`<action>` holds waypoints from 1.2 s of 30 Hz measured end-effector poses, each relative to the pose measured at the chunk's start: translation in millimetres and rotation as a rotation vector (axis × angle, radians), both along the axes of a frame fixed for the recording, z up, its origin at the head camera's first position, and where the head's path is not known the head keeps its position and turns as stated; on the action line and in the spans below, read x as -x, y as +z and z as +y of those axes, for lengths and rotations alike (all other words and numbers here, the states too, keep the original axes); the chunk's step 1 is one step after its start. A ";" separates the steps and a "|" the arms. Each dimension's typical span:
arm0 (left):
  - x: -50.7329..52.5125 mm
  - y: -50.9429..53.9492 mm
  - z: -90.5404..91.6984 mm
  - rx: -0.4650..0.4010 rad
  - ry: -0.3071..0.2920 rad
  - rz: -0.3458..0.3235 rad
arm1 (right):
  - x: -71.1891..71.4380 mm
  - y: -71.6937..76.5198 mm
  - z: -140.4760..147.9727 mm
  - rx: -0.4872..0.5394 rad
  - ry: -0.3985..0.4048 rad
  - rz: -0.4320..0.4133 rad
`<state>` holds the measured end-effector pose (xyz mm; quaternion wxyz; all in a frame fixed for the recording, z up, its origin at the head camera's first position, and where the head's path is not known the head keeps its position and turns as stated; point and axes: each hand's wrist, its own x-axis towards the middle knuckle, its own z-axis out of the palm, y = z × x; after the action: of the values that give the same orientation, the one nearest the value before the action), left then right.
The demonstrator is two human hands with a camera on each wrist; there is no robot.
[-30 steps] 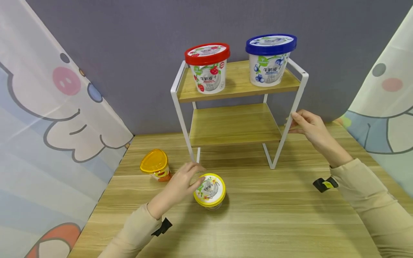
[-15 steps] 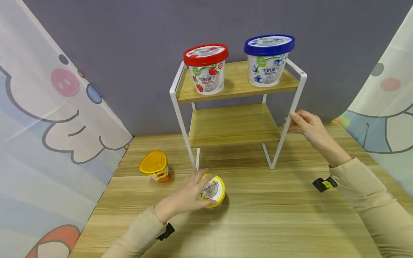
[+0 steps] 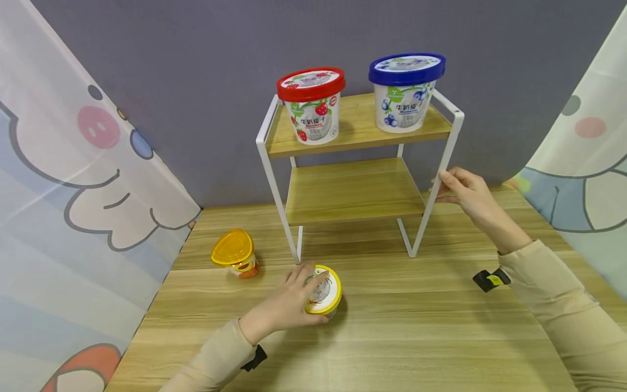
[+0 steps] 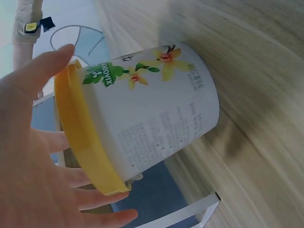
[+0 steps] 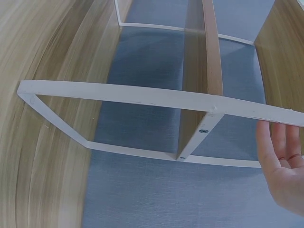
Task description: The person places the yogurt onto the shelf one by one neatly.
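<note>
A white tub (image 4: pixel 156 109) with a yellow lid (image 3: pixel 334 296) and vanilla-flower print stands on the table in front of the rack. My left hand (image 3: pixel 289 300) is spread about its lid, thumb at the near side and fingers reaching over the top. Those fingers look fairly straight in the left wrist view; firm contact cannot be told. With thumb and fingers, my right hand (image 3: pixel 465 188) holds the right front upright of the white-framed two-tier rack (image 3: pixel 360 188). In the right wrist view, the fingers (image 5: pixel 267 147) of that hand meet the white frame (image 5: pixel 142 96); the thumb is hidden.
On the rack's top shelf stand a red-lidded strawberry tub (image 3: pixel 313 109) at left and a blue-lidded blueberry tub (image 3: pixel 405 98) at right. A small container with an orange lid (image 3: pixel 233 247) sits left on the table (image 3: pixel 406 337). A grey wall (image 3: pixel 220 109) rises behind.
My left hand has moved right and nearer the body, from the left of the yellow-lidded tub to around its lid. The right hand keeps its hold on the rack. The view shifts slightly.
</note>
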<state>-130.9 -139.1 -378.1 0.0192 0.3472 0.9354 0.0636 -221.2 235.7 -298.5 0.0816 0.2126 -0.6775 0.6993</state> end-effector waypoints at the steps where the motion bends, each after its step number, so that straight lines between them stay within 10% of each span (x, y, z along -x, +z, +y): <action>1: 0.0 -0.6 0.3 0.004 0.005 0.001 | 0.0 0.0 -0.1 0.002 0.000 0.000; 36: 12.6 -16.6 -0.1 -0.241 0.009 -0.036 | 0.1 -1.8 -0.5 0.010 -0.005 0.004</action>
<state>-143.4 -139.2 -394.7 -0.0059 0.3415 0.9221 0.1818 -221.4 235.3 -300.4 0.0859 0.2121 -0.6745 0.7020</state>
